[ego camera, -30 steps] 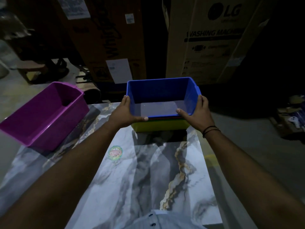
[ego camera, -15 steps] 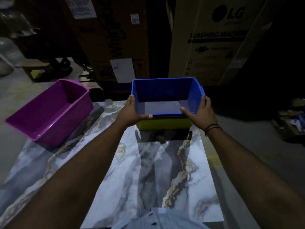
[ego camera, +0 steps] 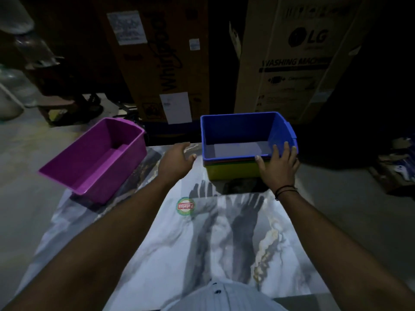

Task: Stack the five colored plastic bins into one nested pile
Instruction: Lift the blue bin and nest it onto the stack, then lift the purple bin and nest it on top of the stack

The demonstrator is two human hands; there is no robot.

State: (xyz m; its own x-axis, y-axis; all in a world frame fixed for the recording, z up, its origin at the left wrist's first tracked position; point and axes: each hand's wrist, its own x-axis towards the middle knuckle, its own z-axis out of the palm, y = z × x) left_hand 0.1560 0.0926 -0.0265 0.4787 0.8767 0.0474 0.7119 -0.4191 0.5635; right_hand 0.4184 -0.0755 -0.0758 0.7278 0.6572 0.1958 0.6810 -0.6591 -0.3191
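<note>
— Resting on the pile [ego camera: 235, 170] at the far right corner of the table [ego camera: 224, 254]: right hand [ego camera: 278, 167], fingers spread over the near rim of the blue bin [ego camera: 247, 133], palm flat against the yellow wall below. Pressing rather than gripping, likely to keep the stack from sliding

— And the left hand [ego camera: 177, 161]?

— Clear of the pile, hanging over the table between the stack and the purple bin [ego camera: 96, 156]. Loosely open, fingers half curled, holding nothing. Pointed toward the purple one, probably on the way to fetch it

— How many nested?

— Blue on top, thin red and green rims just under it, yellow at the bottom. Four by that count, though hard to be sure in this dim light

— So purple last?

— Looks so. Sitting alone at the table's left edge, mouth up, partly overhanging, well apart from the stack. Worth taking by the near rim and lifting level, since an overhanging bin could tip off the edge if nudged
</note>
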